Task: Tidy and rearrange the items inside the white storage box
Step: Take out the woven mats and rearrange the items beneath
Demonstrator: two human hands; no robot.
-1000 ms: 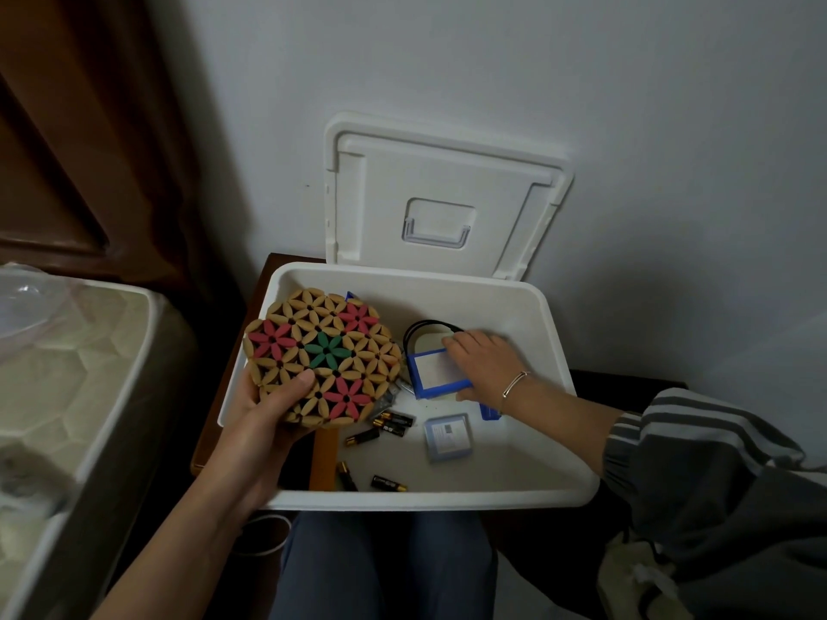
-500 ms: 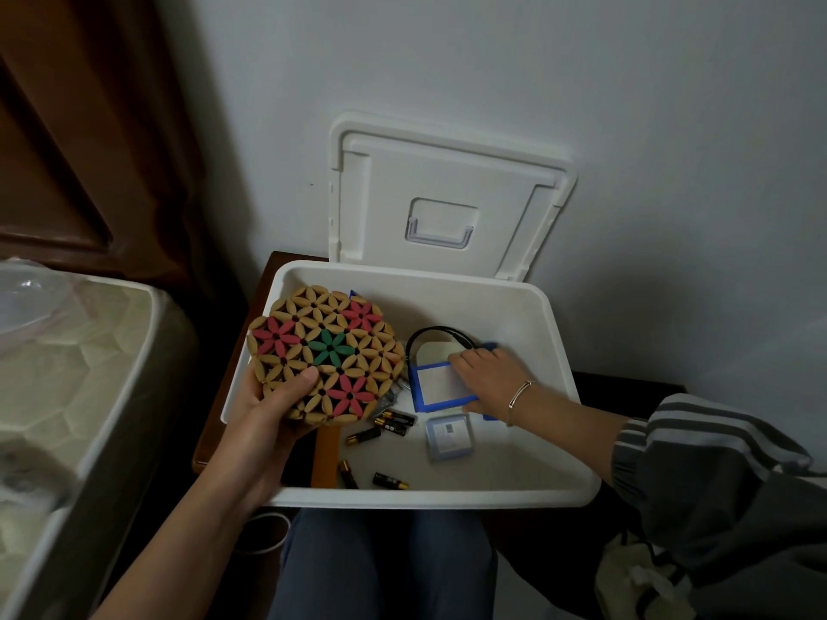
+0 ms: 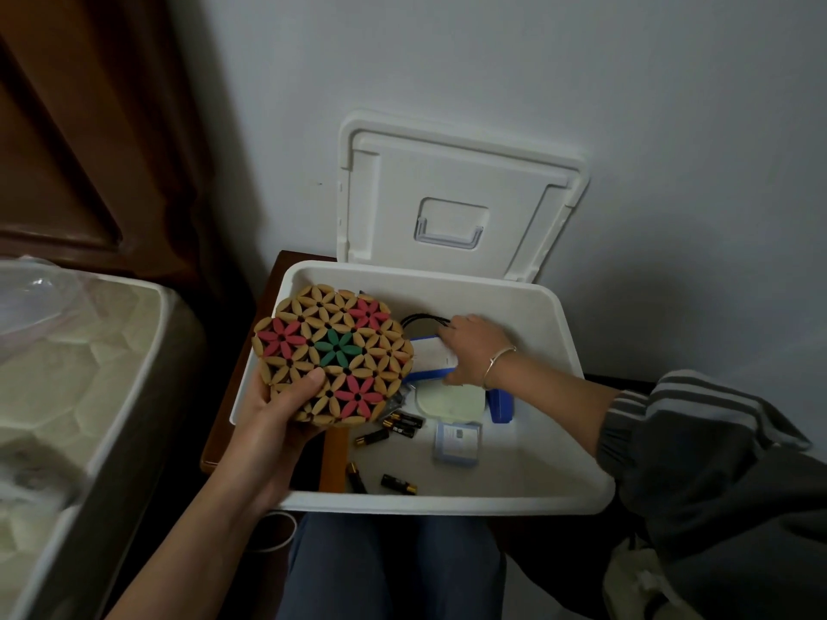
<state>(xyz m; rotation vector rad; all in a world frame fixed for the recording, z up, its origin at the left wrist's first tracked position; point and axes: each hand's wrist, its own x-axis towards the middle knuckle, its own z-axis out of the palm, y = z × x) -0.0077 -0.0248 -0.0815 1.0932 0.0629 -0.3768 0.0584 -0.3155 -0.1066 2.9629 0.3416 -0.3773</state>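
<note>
Head view: the left hand (image 3: 273, 413) gripped a stiff, light-looking trivet (image 3: 333, 353) by its near edge, above the left side of the box (image 3: 577, 351). Inside, the right hand (image 3: 474, 351) pinched a blue-edged pack (image 3: 432, 362), probably light; its corners looked best to hold. Batteries (image 3: 400, 425) lay loose, likely to roll.

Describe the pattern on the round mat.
Tan petals forming flowers, three pink and one green, on the mat; head view.
</note>
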